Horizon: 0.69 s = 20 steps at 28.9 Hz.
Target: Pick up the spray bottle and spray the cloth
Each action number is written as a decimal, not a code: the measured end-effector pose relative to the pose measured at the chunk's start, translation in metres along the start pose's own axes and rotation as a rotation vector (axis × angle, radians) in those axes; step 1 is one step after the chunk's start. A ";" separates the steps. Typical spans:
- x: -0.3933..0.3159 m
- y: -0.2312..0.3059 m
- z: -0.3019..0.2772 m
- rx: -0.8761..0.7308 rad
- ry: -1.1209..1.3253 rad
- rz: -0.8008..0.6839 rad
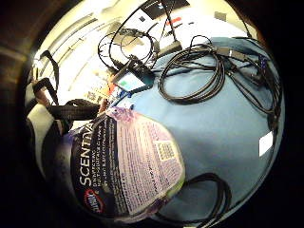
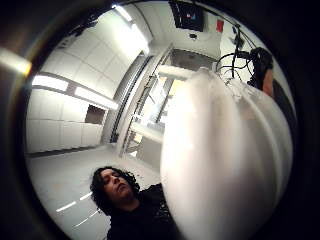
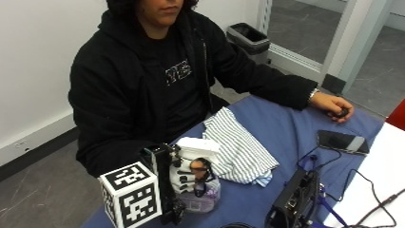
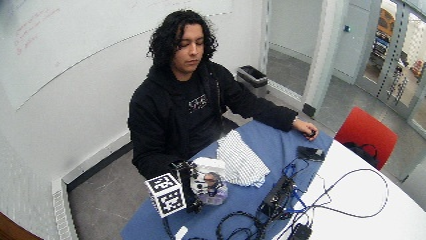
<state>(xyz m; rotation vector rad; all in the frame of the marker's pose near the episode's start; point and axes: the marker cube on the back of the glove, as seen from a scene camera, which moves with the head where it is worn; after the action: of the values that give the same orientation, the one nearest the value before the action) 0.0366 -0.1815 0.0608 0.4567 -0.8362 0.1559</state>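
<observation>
The spray bottle has a white trigger head and a purple label, and it stands upright on the blue tablecloth at the near end of the table. My gloved right hand grips its neck, fingers curled round it below the head. The striped cloth lies crumpled just beyond the bottle, touching or almost touching it. In the little finger side palm view the bottle's label fills the frame close to the palm. The white head fills the thumb side palm view.
A black device with blue and black cables stands right of the bottle. A phone lies farther along, near the person's bare left hand. Coiled black cables lie on the tablecloth. A white table adjoins on the right.
</observation>
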 end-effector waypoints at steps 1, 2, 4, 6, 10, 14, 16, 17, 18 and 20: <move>0.000 -0.001 -0.001 0.006 -0.001 -0.001; 0.000 -0.001 -0.001 0.009 -0.003 -0.001; 0.000 -0.001 -0.001 0.002 -0.010 0.003; -0.001 -0.002 -0.002 -0.014 -0.019 0.021; -0.018 -0.008 -0.006 -0.054 -0.009 0.077; -0.057 -0.015 -0.005 -0.203 0.054 0.112; -0.075 -0.018 0.000 -0.322 0.112 0.135; -0.081 -0.019 0.004 -0.383 0.148 0.148; -0.087 -0.018 0.008 -0.443 0.188 0.161; -0.093 -0.014 0.018 -0.575 0.301 0.187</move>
<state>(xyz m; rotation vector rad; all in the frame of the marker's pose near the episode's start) -0.0328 -0.1977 -0.0028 -0.1840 -0.5896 0.1442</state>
